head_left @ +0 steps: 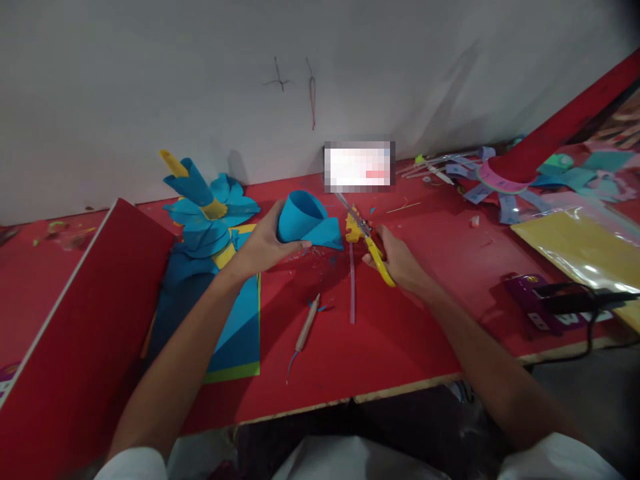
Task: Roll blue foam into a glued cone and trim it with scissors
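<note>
My left hand (267,241) grips a curled strip of blue craft sheet (295,223), its loop standing open at the top and its tail pointing right. In my right hand (397,260) is a pair of scissors (379,260) with yellow handles, blades pointing up and left. Under the blades lies a yellow cut-out piece (353,229). Just below it, a translucent glue stick (352,287) rests on the red table (390,347). A wooden-handled tool with a thin curved metal tip (307,323) lies between my arms.
Blue and green sheets (240,333) are stacked at left, near a blue flower with a yellow centre (213,207). A red board (90,320) stands at far left. A lit phone (357,167) leans on the wall. A purple box (540,307) and black cable sit at right.
</note>
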Tool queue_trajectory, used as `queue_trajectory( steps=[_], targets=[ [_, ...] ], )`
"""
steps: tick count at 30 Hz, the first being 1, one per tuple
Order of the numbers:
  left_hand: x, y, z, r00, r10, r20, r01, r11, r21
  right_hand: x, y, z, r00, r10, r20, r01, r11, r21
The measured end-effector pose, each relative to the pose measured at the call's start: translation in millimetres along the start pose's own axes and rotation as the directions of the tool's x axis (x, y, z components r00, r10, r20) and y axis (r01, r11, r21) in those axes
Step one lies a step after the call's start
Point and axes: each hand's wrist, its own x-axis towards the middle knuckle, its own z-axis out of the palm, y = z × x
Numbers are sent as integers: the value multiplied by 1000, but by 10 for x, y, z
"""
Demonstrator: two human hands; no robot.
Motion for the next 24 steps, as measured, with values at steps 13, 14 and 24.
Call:
queue_trajectory(
  steps=[13, 14, 24],
  targets=[
    [-25, -34, 24, 982, 94, 161, -114, 986, 121, 17, 38, 19, 994, -88, -67, 74, 978, -193],
    [-27, -35, 25, 983, 94, 159, -113, 986, 119, 17, 43, 17, 993, -93, -68, 78, 978, -193],
    [-37, -42, 58, 986, 74, 153, -89, 991, 96, 1, 47, 21, 990, -82, -116, 64, 986, -151]
  ],
)
